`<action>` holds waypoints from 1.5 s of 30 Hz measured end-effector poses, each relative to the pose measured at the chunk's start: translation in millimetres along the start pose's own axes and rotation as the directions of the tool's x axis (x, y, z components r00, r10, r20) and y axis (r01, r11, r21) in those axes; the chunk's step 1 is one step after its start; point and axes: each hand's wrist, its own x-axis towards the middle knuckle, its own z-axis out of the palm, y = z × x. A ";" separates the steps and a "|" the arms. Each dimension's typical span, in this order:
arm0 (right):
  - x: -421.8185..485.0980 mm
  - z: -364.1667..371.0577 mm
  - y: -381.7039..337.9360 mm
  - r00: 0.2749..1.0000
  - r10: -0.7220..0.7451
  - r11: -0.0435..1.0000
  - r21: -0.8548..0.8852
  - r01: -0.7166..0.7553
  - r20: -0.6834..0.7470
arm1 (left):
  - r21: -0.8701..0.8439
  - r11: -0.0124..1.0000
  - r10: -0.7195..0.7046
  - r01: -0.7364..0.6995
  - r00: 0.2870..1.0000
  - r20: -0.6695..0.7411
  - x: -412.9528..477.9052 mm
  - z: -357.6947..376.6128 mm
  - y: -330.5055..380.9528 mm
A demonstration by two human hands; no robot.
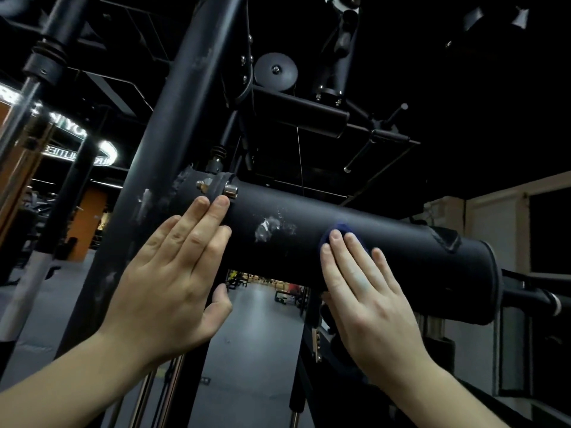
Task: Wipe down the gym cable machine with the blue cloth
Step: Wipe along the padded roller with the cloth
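I see the right hand (364,291), fingers straight and together, pressing the blue cloth (335,227), mostly hidden, onto the cable machine's crossbar (386,239), which runs left-right and dips rightward. The left hand (173,273) lies flat beside it.

Head camera looks up, close to machine (355,230).

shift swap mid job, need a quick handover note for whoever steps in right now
Left hand: flat, fingers straight on the horizontal tube, fingertips just below the bolts.
Right hand: straight fingers press the blue cloth against the same tube, further right.
Done: cannot tell which stretches have been wiped.
Left: white smudges show on the tube between the hands, and pale marks on the upright post. Probably wipe leftward over the smudges next, then the post.
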 end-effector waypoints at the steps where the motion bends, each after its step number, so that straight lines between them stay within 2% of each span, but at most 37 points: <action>1: -4.9 -0.2 2.0 1.000 -0.029 0.999 -0.014 0.029 -0.001 | 0.003 1.000 0.006 -0.006 1.000 0.009 0.2 -1.1 -0.6; 4: 3.3 -4.7 12.4 0.995 -0.101 0.995 -0.023 0.102 0.023 | 0.008 1.000 0.014 -0.015 1.000 0.025 0.2 -1.5 -2.4; 9: 43.6 -15.1 11.4 0.998 0.039 0.994 0.098 -0.044 0.044 | 0.008 1.000 0.004 -0.004 1.000 0.012 -0.1 0.6 0.2; 14: 18.7 -6.2 -3.4 0.997 0.071 0.995 0.066 -0.071 -0.005 | -0.003 1.000 -0.004 0.004 1.000 0.017 0.5 -2.2 1.1; 19: 34.8 -6.4 -1.2 1.000 -0.006 0.999 0.039 0.006 -0.001 | -0.010 1.000 -0.005 0.005 1.000 0.026 0.7 -1.0 0.6; 22: 51.5 -8.5 -3.7 1.000 0.009 0.998 0.065 -0.008 -0.001 | -0.017 0.999 -0.035 0.035 0.999 0.021 0.9 1.0 5.4; 25: 29.5 -3.4 -9.8 1.000 -0.002 0.999 0.047 0.002 -0.006 | -0.013 0.999 -0.043 0.043 0.999 0.027 -0.7 -0.5 6.5; 30: 10.0 -3.4 0.7 0.994 -0.111 0.994 -0.020 0.111 -0.004 | -0.002 1.000 -0.006 0.006 0.999 0.051 0.2 -4.7 1.3; 37: 36.2 -3.6 -9.2 0.999 0.035 0.998 0.059 -0.033 -0.025 | -0.001 1.000 -0.022 0.022 0.998 0.063 -1.2 -3.7 2.7; 41: 10.0 0.8 -12.8 1.000 -0.005 1.000 -0.005 0.005 -0.021 | 0.000 1.000 -0.008 0.008 0.998 0.066 -0.2 -6.8 1.4; 45: 26.5 -4.5 -5.1 0.999 -0.038 0.999 -0.002 0.038 0.001 | -0.011 1.000 -0.017 0.017 0.998 0.062 -0.9 -5.0 1.9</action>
